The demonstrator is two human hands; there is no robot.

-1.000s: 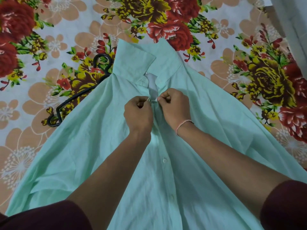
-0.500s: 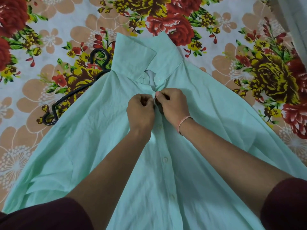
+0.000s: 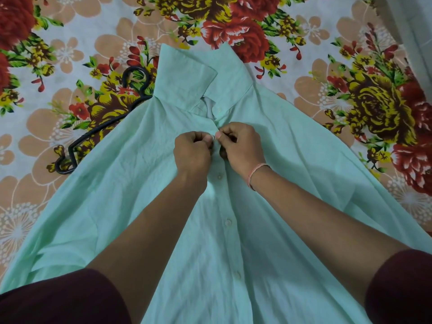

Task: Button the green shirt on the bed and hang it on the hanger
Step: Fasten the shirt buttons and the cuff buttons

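Both hands pinch the front opening of the green shirt (image 3: pixel 140 195) just below the collar (image 3: pixel 187 76). The left hand (image 3: pixel 192 153) has its fingers curled, with the thumb tip pressed against a small pale button (image 3: pixel 213 137). The right hand (image 3: pixel 240 146) has its fingers curled round the opposite edge of cloth, and its thumb meets the same spot. The two thumbs almost touch.

The shirt lies spread flat, front up, on a bed sheet (image 3: pixel 70 43) printed with large flowers, its collar pointing away from the person. Three more buttons (image 3: pixel 228 222) run down the middle of the shirt below the hands, and the front edges lie together there. The neck is open above the hands.

A black hanger (image 3: pixel 102 129) lies on the sheet to the person's left. Its hook is beside the collar and one arm is tucked under the shirt's shoulder. A thin pink thread band (image 3: pixel 257 170) circles the right wrist, and dark maroon sleeves (image 3: pixel 58 300) cover both upper arms.
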